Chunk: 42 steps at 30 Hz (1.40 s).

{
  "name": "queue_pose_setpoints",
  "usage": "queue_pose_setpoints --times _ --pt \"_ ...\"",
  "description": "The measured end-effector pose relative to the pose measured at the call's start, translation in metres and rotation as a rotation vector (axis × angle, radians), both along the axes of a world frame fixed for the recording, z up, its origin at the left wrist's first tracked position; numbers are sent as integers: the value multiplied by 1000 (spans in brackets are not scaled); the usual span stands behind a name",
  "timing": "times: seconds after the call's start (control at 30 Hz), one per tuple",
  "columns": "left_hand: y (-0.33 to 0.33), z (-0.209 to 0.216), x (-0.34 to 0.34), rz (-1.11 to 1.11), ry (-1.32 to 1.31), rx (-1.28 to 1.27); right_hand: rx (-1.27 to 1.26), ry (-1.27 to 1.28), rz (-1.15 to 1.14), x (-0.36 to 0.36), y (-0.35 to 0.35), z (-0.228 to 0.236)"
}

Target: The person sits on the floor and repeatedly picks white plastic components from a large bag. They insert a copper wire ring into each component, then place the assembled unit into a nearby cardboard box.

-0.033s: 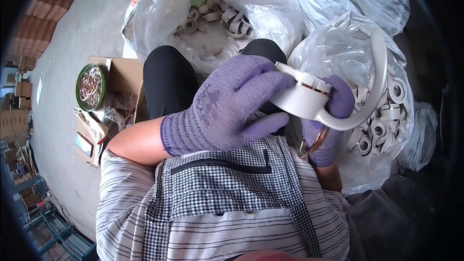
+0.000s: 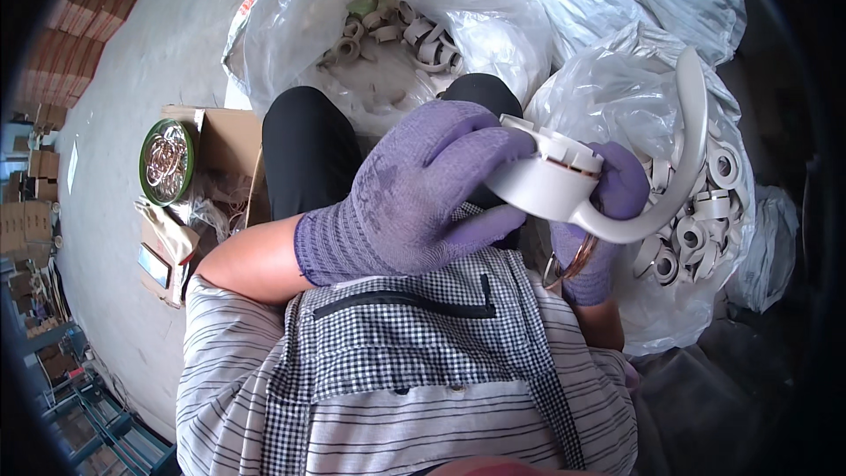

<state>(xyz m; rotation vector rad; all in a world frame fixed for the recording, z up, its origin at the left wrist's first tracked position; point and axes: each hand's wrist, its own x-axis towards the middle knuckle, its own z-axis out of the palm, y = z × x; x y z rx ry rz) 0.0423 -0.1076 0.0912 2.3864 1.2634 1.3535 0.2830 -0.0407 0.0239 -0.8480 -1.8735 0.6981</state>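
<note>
Between my two gloved hands, over my lap, is a white round plastic part with a long curved handle [image 2: 548, 190]. A notched ring forms its upper rim, and a thin copper-coloured line shows beneath that rim. My left hand [image 2: 423, 181], in a purple glove, grips the part's left side with fingers over the rim and thumb below. On the far right side of the part, my right hand [image 2: 621, 181] is wrapped around it, its fingers partly hidden behind the part and handle. Several copper-coloured rings [image 2: 577, 263] hang around my right wrist.
An open plastic-lined bag [image 2: 291, 48] with some white round parts stands beyond my knees. Another bag [image 2: 661, 322], at right, holds many white ring-shaped parts [image 2: 692, 234]. To the left, a green bowl [image 2: 144, 167] of copper-coloured rings sits by a cardboard box [image 2: 231, 134], near a phone [image 2: 153, 265].
</note>
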Motion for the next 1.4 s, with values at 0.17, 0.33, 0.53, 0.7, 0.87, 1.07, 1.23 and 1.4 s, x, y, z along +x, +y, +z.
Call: queue_pose_setpoints --times 0.17,0.33,0.53,0.7,0.87,1.07,1.23,1.4 --pt "-5 -13 3 41 -278 -35 78 -30 42 -6 8 11" --pt "-5 -14 0 101 -202 158 83 -142 27 -14 9 -17" --pt "-9 -18 1 79 -268 66 34 -226 8 -6 5 -39" --pt "-4 -23 1 -23 -265 6 29 -267 -24 -2 3 -48" --pt "1 -42 -6 -50 -419 -87 70 -359 -94 5 0 -61" --pt "5 -48 -20 26 -265 -179 37 -71 -252 -33 -9 2" --pt "-4 -11 -13 104 -10 97 410 -225 -194 -26 -1 18" --pt "-5 -10 -8 168 -29 -54 414 -279 -75 -34 -2 46"
